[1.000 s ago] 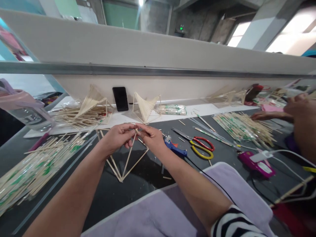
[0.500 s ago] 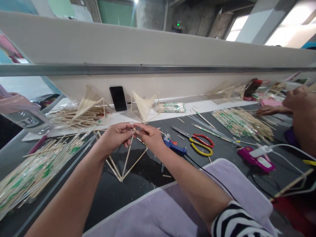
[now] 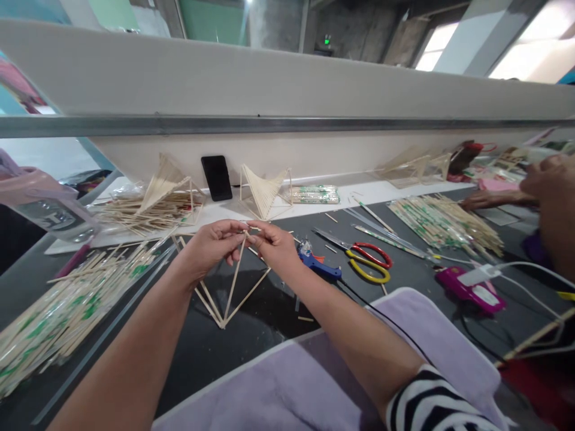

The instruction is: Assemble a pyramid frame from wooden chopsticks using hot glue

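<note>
Both hands meet at the top corner of a wooden stick frame (image 3: 233, 281), whose lower joint rests on the dark table. My left hand (image 3: 218, 244) pinches the frame near this corner, fingers closed. Close against it, my right hand (image 3: 269, 242) also closes its fingertips on the same joint. The exact grip point is partly covered by the fingers. A blue glue gun (image 3: 321, 263) lies just right of my right hand, its cord running under my forearm. Scissors (image 3: 354, 251) with red and yellow handles lie farther right.
Bagged sticks lie left (image 3: 81, 305) and right (image 3: 431, 224). Behind stand a black phone (image 3: 216, 178) and a finished stick model (image 3: 265, 188). A magenta power strip (image 3: 471, 290), lilac cloth (image 3: 278, 383) and water bottle (image 3: 49, 209) surround the area. A co-worker's hand (image 3: 489, 199) is at right.
My hands stay at the same corner of the stick frame, with hardly any finger movement. The whole view has shifted slightly. The co-worker's hands at right have moved a little.
</note>
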`<act>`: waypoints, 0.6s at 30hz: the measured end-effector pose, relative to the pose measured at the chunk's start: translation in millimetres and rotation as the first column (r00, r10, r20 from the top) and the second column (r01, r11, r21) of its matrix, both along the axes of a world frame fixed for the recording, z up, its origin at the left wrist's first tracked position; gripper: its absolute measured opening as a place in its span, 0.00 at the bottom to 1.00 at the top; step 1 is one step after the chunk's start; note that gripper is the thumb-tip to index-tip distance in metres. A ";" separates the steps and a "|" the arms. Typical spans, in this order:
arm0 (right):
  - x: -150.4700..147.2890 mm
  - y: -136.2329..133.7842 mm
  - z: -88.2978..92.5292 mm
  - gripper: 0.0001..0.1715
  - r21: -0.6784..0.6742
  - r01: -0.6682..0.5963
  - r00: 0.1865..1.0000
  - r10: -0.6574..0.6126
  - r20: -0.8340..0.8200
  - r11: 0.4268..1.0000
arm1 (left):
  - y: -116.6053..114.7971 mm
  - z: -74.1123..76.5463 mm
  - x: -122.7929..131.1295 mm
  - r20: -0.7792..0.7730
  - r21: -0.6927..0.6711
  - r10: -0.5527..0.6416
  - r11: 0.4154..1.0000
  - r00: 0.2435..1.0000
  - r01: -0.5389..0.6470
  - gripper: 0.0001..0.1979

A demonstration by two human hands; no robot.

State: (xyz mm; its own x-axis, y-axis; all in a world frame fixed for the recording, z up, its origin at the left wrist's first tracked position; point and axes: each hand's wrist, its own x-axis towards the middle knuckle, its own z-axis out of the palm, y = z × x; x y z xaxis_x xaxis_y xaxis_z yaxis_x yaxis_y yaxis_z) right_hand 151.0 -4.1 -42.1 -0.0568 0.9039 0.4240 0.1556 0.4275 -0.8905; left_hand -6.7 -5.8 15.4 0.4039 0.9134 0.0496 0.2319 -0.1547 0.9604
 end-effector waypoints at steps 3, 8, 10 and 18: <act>-0.7 0.7 -0.3 0.18 -0.021 -0.021 0.999 0.020 -0.039 1.000 | 0.2 -0.4 0.1 0.012 0.008 0.011 1.000 1.000 -0.011 0.13; -0.6 0.0 1.2 0.17 -0.029 -0.009 0.999 0.008 -0.035 1.000 | -1.1 0.7 0.7 0.024 -0.008 0.020 1.000 1.000 -0.020 0.15; 0.0 0.2 1.0 0.18 -0.023 -0.006 0.999 0.005 -0.042 1.000 | -1.4 0.6 0.9 0.025 -0.016 0.010 1.000 1.000 -0.009 0.16; -1.7 2.0 -1.7 0.16 -0.034 0.010 0.994 -0.014 -0.109 0.999 | 1.0 -2.3 -0.5 0.000 -0.006 0.006 1.000 1.000 -0.006 0.16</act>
